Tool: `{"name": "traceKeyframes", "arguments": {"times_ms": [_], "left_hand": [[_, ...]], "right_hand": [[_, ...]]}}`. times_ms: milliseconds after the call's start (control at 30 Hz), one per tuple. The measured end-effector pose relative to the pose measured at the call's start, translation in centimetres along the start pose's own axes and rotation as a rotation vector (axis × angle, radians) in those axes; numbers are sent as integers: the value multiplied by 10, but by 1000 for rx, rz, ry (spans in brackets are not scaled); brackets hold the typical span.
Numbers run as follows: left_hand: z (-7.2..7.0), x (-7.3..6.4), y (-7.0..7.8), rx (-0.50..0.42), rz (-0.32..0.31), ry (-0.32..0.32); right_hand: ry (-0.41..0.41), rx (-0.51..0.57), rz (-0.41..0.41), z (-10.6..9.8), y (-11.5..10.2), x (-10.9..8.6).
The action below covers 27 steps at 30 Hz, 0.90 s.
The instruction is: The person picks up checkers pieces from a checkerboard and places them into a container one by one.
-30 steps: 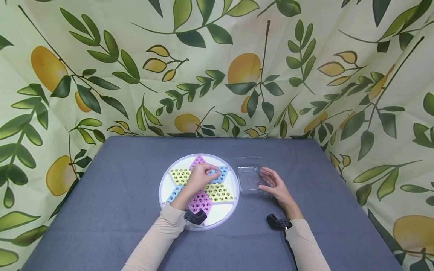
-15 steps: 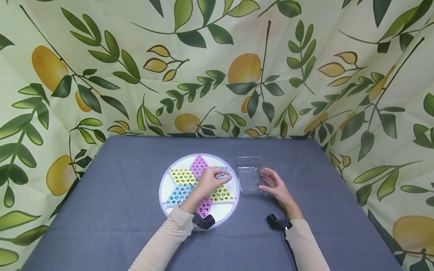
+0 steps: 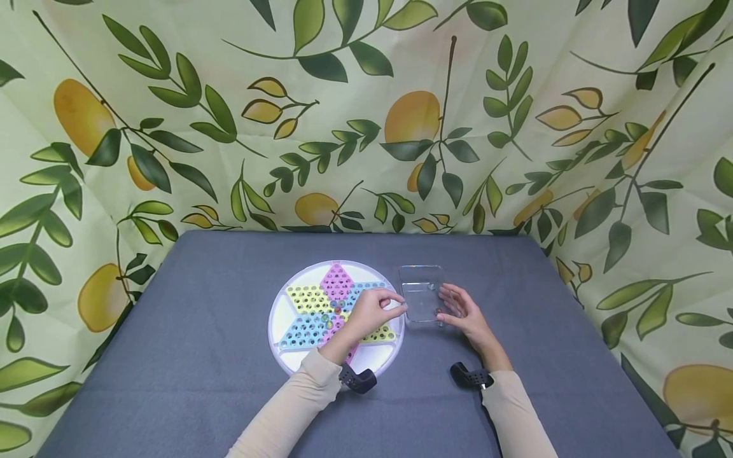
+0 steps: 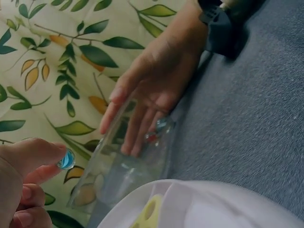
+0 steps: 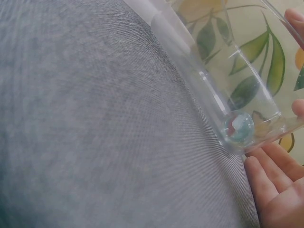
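Observation:
My left hand (image 3: 369,313) pinches a glass marble (image 4: 66,159) with a blue swirl between thumb and index fingertip. In the head view it hovers over the right rim of the Chinese checkers board (image 3: 280,358), right by the clear plastic box (image 3: 420,319). My right hand (image 3: 466,318) holds that box at its right side, fingers spread along the wall. Through the clear wall, marbles (image 5: 239,127) with red and pale blue show in the corner of the box near the right hand. Several marbles (image 3: 338,310) sit in holes around the board's middle; my left forearm hides part of the board.
The board and box stand side by side on a table with a grey cloth (image 3: 217,305). A leaf-and-fruit patterned curtain (image 3: 343,127) hangs behind and along both sides. Each wrist wears a black camera band (image 3: 357,380).
My left hand has moved right across the board, from its upper blue area to the rim beside the box, carrying the marble. The right hand and the box have stayed put.

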State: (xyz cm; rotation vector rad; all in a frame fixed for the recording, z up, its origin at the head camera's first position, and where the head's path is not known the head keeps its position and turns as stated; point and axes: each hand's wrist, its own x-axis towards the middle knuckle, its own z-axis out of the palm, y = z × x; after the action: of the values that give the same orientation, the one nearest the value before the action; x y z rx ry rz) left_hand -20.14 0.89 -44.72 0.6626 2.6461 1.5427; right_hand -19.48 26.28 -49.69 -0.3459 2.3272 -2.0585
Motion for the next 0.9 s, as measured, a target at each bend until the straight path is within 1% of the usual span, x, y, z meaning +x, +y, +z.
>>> {"name": "traceKeyframes", "arguments": {"times_ms": [133, 233, 367, 600, 867, 900], "left_hand": [[6, 1, 3, 2, 3, -14], [9, 2, 4, 10, 14, -14], [13, 3, 4, 24, 11, -15], [15, 4, 3, 34, -3, -30], [17, 5, 1, 47, -24, -48], [17, 4, 0, 48, -19, -47]], "right_hand": [[-3, -9, 6, 0, 0, 0], [-3, -2, -2, 0, 0, 0], [3, 11, -15, 1, 0, -1], [4, -16, 32, 1, -1, 0], [1, -16, 26, 1, -1, 0], [1, -16, 23, 1, -1, 0]]}}
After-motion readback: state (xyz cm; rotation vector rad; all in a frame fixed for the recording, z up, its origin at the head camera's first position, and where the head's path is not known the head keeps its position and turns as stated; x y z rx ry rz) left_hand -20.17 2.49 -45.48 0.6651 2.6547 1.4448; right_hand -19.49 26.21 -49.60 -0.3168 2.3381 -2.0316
